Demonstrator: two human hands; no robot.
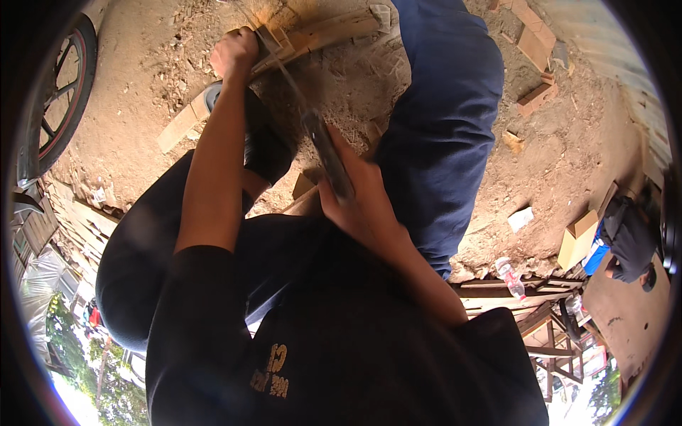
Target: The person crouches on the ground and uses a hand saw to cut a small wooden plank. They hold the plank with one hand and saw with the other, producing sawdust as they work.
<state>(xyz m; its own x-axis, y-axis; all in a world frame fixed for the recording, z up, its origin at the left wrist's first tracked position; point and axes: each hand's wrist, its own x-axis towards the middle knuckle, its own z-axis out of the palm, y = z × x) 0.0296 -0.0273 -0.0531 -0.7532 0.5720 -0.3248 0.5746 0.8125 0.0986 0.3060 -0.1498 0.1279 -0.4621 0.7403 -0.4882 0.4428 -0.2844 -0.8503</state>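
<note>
My right hand is wrapped round the dark handle of a hand saw. Its long thin blade, partly blurred, slants up and left across a piece of wood low over the ground. At the left end of this wood my left hand is closed and seems to grip its edge; the fingertips are hidden. Light-coloured strips of wood lie around the blade. A dark shoe of mine stands just below the wood, between my forearms.
A flat board lies left of my shoe. Wood offcuts and chips are scattered on the dirt ground. A wheel stands at the far left. Rightward are a plastic bottle, a cardboard box and another person bending over.
</note>
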